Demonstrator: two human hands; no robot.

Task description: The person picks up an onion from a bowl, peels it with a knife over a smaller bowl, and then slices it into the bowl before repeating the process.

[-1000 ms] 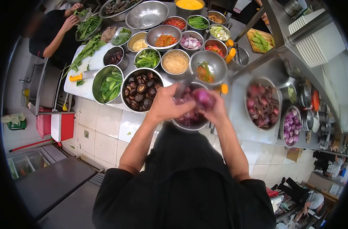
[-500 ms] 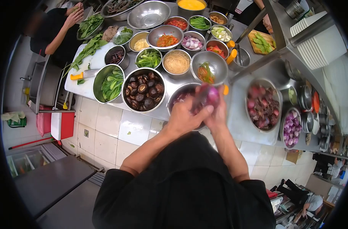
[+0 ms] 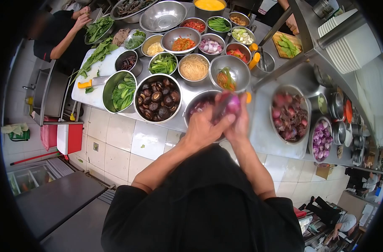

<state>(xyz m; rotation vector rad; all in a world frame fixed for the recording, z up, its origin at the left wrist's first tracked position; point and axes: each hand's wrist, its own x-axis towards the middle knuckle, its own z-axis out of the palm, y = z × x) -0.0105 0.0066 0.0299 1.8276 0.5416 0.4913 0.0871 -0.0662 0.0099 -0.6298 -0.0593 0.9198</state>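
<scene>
One red onion (image 3: 232, 105), held up over steel bowl (image 3: 194, 105) of purple peelings at near counter edge. Roundish and blurred: long axis and pointing end not tellable. Pinched between two hands: left hand (image 3: 206, 126) with thumb tip against onion's near side and other fingers curled, right hand (image 3: 240, 122) with fingers pressed together round its right flank. Left of them, one bowl of dark mushrooms (image 3: 158, 98) and one of greens (image 3: 118, 92). To the right, large bowl of unpeeled onions (image 3: 289, 115), then small bowl of peeled ones (image 3: 321, 140).
</scene>
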